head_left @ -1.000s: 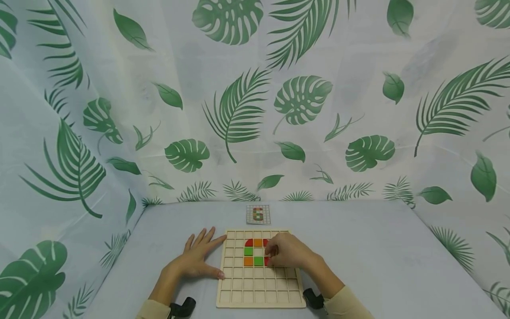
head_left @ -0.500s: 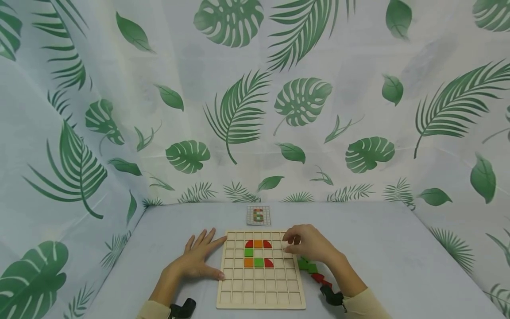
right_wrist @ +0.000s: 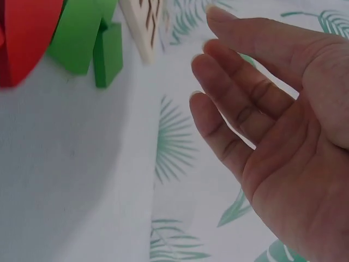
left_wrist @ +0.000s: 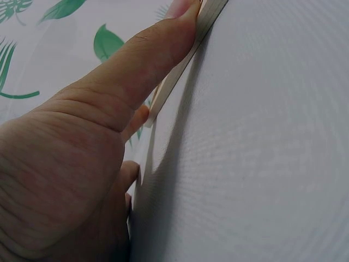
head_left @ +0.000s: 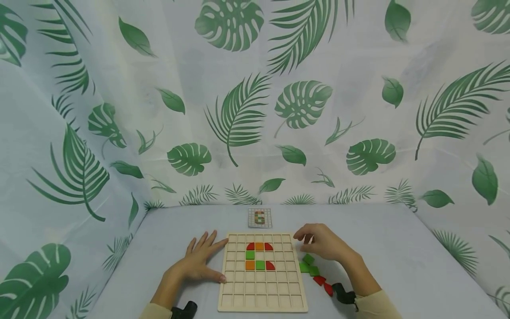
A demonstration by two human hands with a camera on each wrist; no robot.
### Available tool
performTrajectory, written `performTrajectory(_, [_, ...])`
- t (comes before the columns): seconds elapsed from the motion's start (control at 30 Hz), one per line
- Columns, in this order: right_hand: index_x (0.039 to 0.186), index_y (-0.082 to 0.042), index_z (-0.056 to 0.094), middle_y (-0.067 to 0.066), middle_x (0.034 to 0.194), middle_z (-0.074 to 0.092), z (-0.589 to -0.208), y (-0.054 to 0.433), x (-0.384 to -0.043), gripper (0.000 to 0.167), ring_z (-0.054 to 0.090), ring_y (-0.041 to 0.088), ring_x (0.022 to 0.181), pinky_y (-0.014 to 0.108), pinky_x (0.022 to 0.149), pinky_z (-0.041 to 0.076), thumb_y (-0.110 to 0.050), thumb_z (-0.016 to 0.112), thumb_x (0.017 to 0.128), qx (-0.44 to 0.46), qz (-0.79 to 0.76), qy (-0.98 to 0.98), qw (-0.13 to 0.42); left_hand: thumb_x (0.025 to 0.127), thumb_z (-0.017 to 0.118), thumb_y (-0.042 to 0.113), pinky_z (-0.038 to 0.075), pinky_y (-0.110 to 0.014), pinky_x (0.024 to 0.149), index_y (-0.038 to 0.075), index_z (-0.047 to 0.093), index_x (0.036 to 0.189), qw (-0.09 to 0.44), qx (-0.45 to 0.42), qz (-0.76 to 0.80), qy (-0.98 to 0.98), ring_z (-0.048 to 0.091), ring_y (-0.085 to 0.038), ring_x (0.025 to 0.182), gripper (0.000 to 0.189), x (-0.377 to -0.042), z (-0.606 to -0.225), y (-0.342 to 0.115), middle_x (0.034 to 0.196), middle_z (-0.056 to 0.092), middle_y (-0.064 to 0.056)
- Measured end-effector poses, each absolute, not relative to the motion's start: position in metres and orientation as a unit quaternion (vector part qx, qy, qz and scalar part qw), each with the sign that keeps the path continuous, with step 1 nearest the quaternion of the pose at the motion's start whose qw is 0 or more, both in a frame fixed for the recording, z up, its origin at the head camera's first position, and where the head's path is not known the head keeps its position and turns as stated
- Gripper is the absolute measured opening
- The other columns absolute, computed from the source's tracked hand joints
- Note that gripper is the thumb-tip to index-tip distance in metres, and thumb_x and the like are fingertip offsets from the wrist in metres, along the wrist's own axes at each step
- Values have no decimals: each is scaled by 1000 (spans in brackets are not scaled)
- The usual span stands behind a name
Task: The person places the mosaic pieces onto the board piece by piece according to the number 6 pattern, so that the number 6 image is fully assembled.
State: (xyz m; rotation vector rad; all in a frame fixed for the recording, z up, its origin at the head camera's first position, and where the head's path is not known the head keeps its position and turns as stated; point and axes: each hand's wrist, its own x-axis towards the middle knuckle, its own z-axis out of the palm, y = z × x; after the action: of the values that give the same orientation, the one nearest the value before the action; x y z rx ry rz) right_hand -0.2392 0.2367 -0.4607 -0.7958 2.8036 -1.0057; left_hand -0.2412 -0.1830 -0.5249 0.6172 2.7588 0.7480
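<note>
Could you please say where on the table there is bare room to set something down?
The tabletop is bare right of the right forearm, left of the left grip, and either side of the pattern card. Crowded: between the wooden grid board and that forearm, where green and red tiles lie.

Wooden grid board [head_left: 260,288] lay flat, red, orange and green tiles [head_left: 250,255] formed a C on it, loose green and red pieces [head_left: 308,259] lay at its right.
</note>
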Motion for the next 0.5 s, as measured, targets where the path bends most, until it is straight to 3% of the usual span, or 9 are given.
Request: performTrajectory(0.5, [110, -11, 80, 2, 108, 77, -471, 254, -244, 28, 66, 22, 98, 28, 78, 56, 1, 80, 84, -228, -325, 912, 100, 65, 85, 73, -9, -71, 124, 33, 38, 162, 108, 211, 255, 938, -3, -43, 162, 115, -241, -526, -183, 175, 10, -16])
